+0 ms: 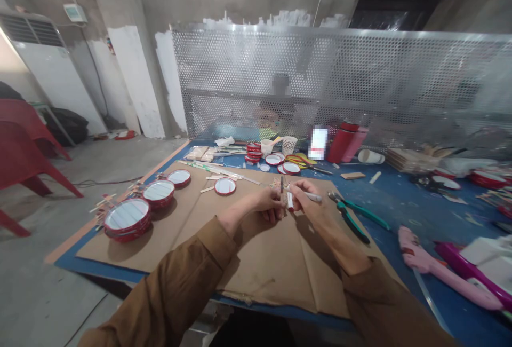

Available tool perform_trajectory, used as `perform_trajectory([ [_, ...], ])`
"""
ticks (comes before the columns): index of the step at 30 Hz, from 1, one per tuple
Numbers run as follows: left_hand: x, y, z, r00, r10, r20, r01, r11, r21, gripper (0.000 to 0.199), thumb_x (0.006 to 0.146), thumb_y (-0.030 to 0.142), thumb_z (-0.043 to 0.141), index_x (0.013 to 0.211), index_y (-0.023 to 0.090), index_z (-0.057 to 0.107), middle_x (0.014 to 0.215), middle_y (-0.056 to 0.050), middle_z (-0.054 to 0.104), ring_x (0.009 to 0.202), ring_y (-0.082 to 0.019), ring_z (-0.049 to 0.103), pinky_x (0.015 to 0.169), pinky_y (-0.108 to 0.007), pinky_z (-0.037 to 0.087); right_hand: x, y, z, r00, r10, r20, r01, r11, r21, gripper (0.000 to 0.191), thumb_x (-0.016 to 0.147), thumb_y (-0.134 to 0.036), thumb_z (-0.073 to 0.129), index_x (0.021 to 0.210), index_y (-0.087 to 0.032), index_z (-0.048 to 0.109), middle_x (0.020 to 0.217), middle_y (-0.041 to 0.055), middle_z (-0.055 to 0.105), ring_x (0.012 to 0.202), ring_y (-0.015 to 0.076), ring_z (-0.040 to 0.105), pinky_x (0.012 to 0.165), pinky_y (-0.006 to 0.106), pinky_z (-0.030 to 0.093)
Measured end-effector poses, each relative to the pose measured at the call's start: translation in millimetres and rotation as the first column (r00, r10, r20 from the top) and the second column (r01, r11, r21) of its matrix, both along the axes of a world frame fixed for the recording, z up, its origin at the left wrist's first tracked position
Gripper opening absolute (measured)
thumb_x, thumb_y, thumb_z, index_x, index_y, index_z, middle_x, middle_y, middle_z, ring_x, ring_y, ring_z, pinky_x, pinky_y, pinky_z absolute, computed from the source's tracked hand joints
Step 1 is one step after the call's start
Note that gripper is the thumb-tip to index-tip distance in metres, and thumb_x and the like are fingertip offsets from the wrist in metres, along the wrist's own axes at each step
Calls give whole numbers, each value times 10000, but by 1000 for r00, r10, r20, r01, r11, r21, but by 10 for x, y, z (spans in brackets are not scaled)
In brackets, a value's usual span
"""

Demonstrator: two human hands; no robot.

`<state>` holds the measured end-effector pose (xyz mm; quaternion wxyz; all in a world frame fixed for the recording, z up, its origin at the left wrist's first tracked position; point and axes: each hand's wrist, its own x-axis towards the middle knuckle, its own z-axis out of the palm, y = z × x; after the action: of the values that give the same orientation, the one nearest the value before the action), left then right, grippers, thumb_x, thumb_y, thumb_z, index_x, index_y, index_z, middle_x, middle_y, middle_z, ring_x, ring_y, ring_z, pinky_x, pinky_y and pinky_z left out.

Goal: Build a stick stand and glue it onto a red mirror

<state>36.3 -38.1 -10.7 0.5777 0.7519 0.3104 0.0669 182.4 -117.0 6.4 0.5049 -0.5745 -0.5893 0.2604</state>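
My left hand [270, 204] is closed around a small, thin upright piece [281, 188], dark along its edge; its exact kind is too small to tell. Close beside it, my right hand [306, 198] grips a whitish marker pen [314, 197], its tip end turned toward the left hand. A white cap with a red end [290, 202] shows under the right fingers. Both hands are above a brown cardboard sheet [264, 277]. Behind them, a round red-rimmed lid [224, 186] lies near flat wooden sticks [208, 189].
Stacked red-rimmed lids [127, 219] stand at left with sticks beside them. Right of the cardboard lie green-handled pliers [352, 221] and a pink glue gun [448, 275]. A red bottle [343, 143], paper cups and scissors line the back, before a perforated metal panel [248, 69].
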Motion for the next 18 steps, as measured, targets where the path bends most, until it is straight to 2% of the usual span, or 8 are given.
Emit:
perform_trajectory([
  [10, 5, 37, -37, 1000, -20, -13, 21, 999, 43, 192, 887, 244, 486, 835, 114, 618, 575, 11, 612, 431, -89, 576, 470, -192, 472, -40, -31, 46, 1000, 28, -11, -28, 1000, -8, 325, 849, -525, 521, 804, -206, 563, 509, -39, 542, 442, 117, 497, 438, 230, 344],
  [18, 8, 45, -45, 1000, -22, -20, 23, 1000, 18, 189, 908, 231, 476, 851, 109, 609, 553, 18, 604, 424, -75, 570, 454, -162, 454, -16, -18, 14, 1000, 12, -1, -12, 1000, -10, 332, 854, -532, 512, 818, -205, 563, 512, -33, 545, 448, 121, 507, 442, 228, 357],
])
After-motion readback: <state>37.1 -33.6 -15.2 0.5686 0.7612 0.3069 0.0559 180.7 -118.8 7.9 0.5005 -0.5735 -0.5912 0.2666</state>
